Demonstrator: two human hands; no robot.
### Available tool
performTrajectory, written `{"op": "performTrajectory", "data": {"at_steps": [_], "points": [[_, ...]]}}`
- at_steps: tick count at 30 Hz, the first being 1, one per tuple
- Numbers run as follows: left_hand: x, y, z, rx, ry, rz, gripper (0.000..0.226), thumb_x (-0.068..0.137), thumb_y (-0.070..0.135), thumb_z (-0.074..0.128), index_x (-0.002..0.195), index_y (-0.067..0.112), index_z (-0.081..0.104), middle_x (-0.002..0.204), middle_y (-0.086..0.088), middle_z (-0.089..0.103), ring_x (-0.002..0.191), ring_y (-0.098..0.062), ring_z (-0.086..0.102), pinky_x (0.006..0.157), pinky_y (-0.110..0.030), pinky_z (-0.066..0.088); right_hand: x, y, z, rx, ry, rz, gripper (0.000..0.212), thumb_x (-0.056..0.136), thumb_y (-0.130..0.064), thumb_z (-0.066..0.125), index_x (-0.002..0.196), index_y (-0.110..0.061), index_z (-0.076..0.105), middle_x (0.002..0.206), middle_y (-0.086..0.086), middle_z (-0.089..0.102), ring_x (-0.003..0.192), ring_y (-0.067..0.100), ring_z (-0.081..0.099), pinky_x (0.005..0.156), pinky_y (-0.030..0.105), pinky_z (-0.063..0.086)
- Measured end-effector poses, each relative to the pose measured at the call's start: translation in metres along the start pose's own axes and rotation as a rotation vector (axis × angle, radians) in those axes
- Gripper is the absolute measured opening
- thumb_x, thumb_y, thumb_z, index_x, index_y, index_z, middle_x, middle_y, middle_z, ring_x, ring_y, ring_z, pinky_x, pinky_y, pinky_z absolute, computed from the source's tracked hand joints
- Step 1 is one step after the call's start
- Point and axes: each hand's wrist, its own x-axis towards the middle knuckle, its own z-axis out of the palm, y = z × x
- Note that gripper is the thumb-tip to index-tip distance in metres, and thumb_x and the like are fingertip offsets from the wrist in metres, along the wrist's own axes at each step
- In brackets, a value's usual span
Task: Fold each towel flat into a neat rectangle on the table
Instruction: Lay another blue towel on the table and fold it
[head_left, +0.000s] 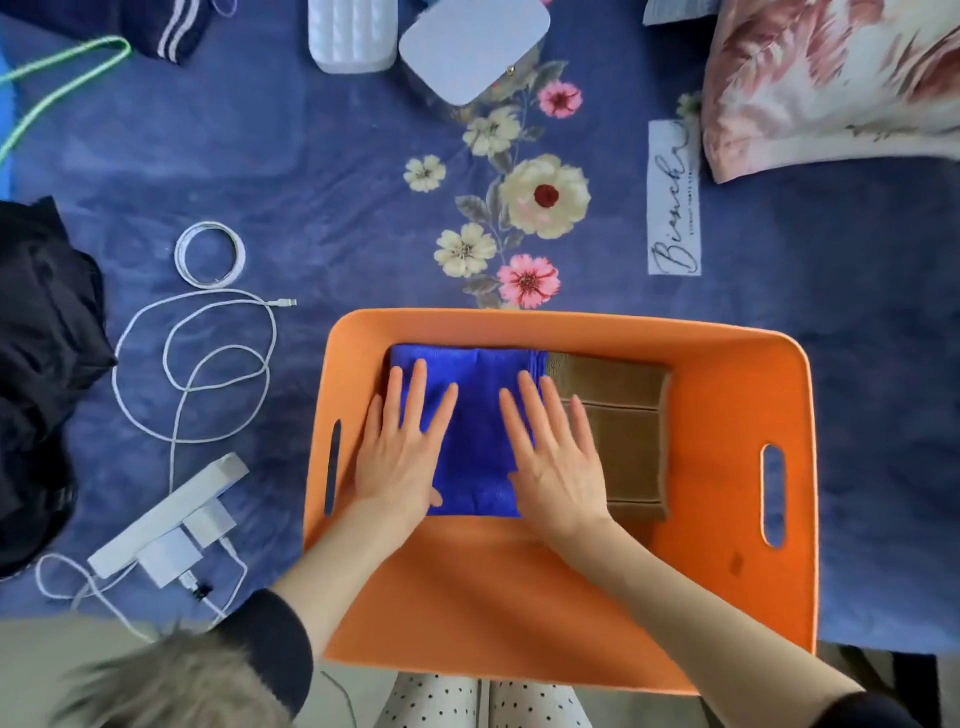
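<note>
Well left of the hands lay a dark garment (41, 364), loose white cables (197, 353) and a power strip (166, 519) on the blue sheet (260, 156); none of these looked like towels waiting to be folded, though the dark heap was too shapeless to be sure

The left hand (400, 452) lay flat, fingers straight and spread, pressing the left part of the blue towel (472, 431) inside the orange bin (727, 364). It gripped nothing. The towel under it was already a tidy rectangle, its edges square to the bin wall, so the folding of this one seemed finished and only smoothing or settling went on

The right hand (556, 462) was likewise open and flat, palm down on the right part of the blue towel, its outer fingers reaching over onto the brown towel (623, 447). That brown towel lay just right of the blue one, touching it edge to edge, also folded flat into a rectangle

Further right of the hands the bin floor held no more cloth. Beyond the hands stood two white boxes (472, 47) and, to the right, a floral pillow (831, 78). As far as the view showed, both towels were done and stowed, and I judged the task at or near its end
</note>
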Motion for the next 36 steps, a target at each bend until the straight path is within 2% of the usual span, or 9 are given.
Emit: {"op": "performTrajectory", "data": {"at_steps": [2,4,6,9,17,21,26,30,36], "points": [[0.011,-0.003,0.001,0.082,-0.047,-0.004,0.134,0.064,0.053,0.077,0.142,0.021,-0.028,0.148,-0.017,-0.035,0.138,-0.038,-0.026,0.116,-0.044,-0.003,0.003,0.005,0.001,-0.126,-0.086,-0.085,0.105,0.053,-0.053,0.081,0.141,-0.016,0.039,0.149,0.009,0.034,0.137,0.025,0.034,0.109,0.048,0.031],[0.02,-0.006,0.005,0.123,-0.067,-0.009,0.138,0.06,0.056,0.077,0.141,0.021,-0.029,0.148,-0.017,-0.034,0.138,-0.038,-0.026,0.116,-0.043,-0.006,0.012,0.015,0.01,-0.196,-0.172,-0.168,0.114,0.063,-0.065,0.069,0.149,-0.015,0.014,0.156,0.01,0.002,0.144,0.024,0.01,0.114,0.05,0.008],[0.026,-0.007,0.011,0.138,-0.065,-0.02,0.14,0.058,0.059,0.076,0.14,0.021,-0.03,0.148,-0.017,-0.034,0.138,-0.038,-0.026,0.115,-0.042,-0.008,0.025,0.026,0.021,-0.155,-0.285,-0.182,0.115,0.073,-0.066,0.059,0.147,-0.015,-0.012,0.147,0.008,-0.03,0.143,0.025,-0.015,0.11,0.049,-0.016],[0.03,-0.005,0.021,0.16,-0.044,-0.037,0.142,0.058,0.061,0.076,0.135,0.022,-0.036,0.148,-0.017,-0.034,0.138,-0.038,-0.026,0.113,-0.042,-0.012,0.037,0.033,0.035,-0.141,-0.327,-0.159,0.114,0.074,-0.072,0.052,0.145,-0.021,-0.021,0.146,0.004,-0.036,0.142,0.023,-0.021,0.106,0.05,-0.023],[0.038,-0.004,0.011,0.192,-0.161,-0.028,0.138,0.062,0.059,0.075,0.137,0.02,-0.035,0.146,-0.02,-0.037,0.137,-0.039,-0.027,0.114,-0.044,-0.011,0.043,0.031,0.037,-0.14,-0.381,-0.157,0.109,0.076,-0.073,0.048,0.145,-0.023,-0.021,0.153,0.005,-0.028,0.142,0.023,-0.024,0.109,0.053,-0.017],[0.024,-0.004,-0.011,0.036,-0.19,-0.002,0.111,0.077,0.051,0.067,0.147,0.024,-0.016,0.151,-0.015,-0.03,0.141,-0.035,-0.021,0.117,-0.043,-0.003,0.027,0.026,0.011,0.033,-0.347,-0.096,0.088,0.086,-0.057,0.05,0.149,-0.025,-0.003,0.158,0.007,-0.011,0.145,0.023,-0.011,0.113,0.051,-0.01],[-0.021,0.003,-0.046,-0.191,-0.019,-0.001,0.071,0.092,0.042,0.05,0.149,0.021,0.012,0.156,-0.008,-0.018,0.145,-0.026,-0.011,0.116,-0.039,0.015,-0.01,0.034,-0.039,0.206,-0.317,0.104,0.074,0.09,-0.038,0.054,0.149,-0.021,0.011,0.158,0.005,0.003,0.144,0.024,0.009,0.116,0.041,0.014],[-0.054,0.015,-0.083,-0.377,0.136,-0.025,0.054,0.096,0.034,0.046,0.144,0.017,0.029,0.158,-0.006,0.004,0.145,-0.021,0.006,0.112,-0.038,0.022,-0.033,0.048,-0.09,0.311,-0.214,0.242,0.064,0.092,-0.031,0.051,0.147,-0.018,0.02,0.153,0.005,0.022,0.137,0.027,0.029,0.106,0.041,0.032],[-0.085,0.058,-0.142,-0.607,0.36,0.225,0.043,0.095,0.023,0.049,0.137,0.014,0.043,0.145,0.0,0.037,0.136,-0.015,0.032,0.109,-0.027,0.025,-0.078,0.067,-0.165,0.618,0.111,0.51,0.061,0.091,-0.032,0.052,0.144,-0.021,0.026,0.144,0.006,0.037,0.124,0.027,0.046,0.096,0.037,0.041]]}}
